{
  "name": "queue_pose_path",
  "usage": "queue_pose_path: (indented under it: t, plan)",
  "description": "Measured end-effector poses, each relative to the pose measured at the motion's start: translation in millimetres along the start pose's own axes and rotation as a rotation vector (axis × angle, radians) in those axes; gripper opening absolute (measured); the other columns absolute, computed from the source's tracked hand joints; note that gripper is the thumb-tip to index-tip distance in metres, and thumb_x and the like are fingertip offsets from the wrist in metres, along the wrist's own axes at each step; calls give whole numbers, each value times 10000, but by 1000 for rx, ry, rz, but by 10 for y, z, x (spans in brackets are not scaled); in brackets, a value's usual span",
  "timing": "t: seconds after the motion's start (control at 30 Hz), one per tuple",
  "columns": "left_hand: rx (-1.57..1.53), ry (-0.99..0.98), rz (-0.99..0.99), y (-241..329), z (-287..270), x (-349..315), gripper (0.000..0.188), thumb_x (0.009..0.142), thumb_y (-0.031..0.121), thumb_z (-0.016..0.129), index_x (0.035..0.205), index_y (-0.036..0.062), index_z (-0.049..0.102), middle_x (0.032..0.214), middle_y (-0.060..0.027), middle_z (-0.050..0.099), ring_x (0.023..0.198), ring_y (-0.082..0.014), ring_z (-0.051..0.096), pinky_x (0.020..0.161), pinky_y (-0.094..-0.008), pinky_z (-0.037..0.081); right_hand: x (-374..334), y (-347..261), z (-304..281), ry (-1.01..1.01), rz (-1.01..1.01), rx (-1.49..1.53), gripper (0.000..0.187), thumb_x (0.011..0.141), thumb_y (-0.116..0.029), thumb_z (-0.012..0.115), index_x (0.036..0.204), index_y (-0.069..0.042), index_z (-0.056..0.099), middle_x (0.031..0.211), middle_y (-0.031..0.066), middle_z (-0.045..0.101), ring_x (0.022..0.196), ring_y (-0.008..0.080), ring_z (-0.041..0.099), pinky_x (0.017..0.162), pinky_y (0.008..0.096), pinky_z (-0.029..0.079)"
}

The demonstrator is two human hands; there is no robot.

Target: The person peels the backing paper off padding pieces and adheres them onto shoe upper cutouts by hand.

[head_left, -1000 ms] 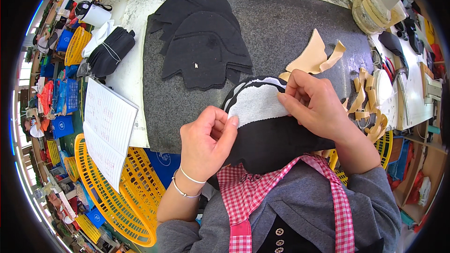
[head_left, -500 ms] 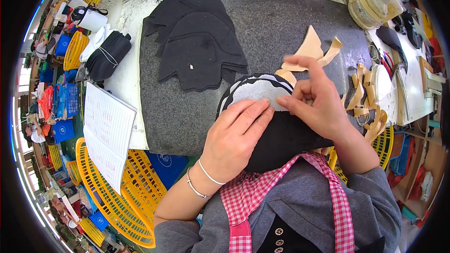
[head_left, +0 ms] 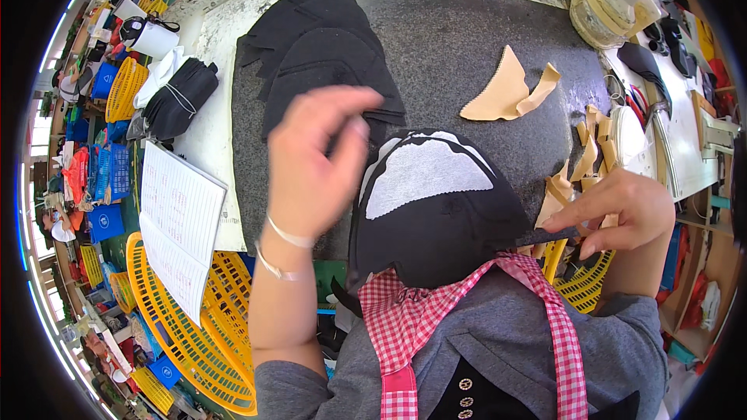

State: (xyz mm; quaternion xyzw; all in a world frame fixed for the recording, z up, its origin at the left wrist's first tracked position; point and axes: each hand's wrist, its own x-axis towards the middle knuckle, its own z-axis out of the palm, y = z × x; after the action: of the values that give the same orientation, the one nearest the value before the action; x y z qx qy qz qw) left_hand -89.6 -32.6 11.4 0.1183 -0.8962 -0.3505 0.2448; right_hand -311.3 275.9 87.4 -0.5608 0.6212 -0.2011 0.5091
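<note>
My left hand (head_left: 320,157), blurred by motion, hovers over the near edge of a stack of black curved fabric pieces (head_left: 319,54), fingers stretched out, thumb apart, nothing visible in it. In front of me lie layered black fabric pieces (head_left: 459,225), their far ends rounded. A white zigzag-edged patch (head_left: 428,179) sits on the top piece's rounded end. My right hand (head_left: 626,214) is at the right edge of these layers. Its index fingertip is at a narrow black tab (head_left: 554,235), with the thumb lower and apart.
Beige scraps (head_left: 502,93) rest on the dark mat (head_left: 459,39); more beige strips (head_left: 591,144) are at its right edge. A glue pot (head_left: 611,8) stands back right. An open notebook (head_left: 183,218) overhangs the left side, above a yellow basket (head_left: 179,327). A tied black bundle (head_left: 183,93) lies behind it.
Both hands have left the white patch. My left hand rose toward the black stack; my right moved down and right to the tab. The patch is now uncovered, apart from the beige scrap.
</note>
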Motion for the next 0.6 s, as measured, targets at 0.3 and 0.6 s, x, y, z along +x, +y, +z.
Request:
queue_pose_path:
  t: [0.3,0.6]
  plan:
    - [565,167,-301,-1118,-188,299,973,578,549,948,1309,14,592,1206,-164,645,1174,-345,594,1026,-443,473,662,109,20,602,53,-579,330,803,-223,809,1048,-18,727,888,79,719,875,295,690,783,413,568]
    - [-270,596,50,-292,-525,157,347,948,60,736,1205,-40,526,1208,-141,645,1094,-206,642,972,-321,510,1293,629,137,834,-180,-1028,242,850,-80,696,1083,-17,710,960,54,643,932,241,629,804,376,545]
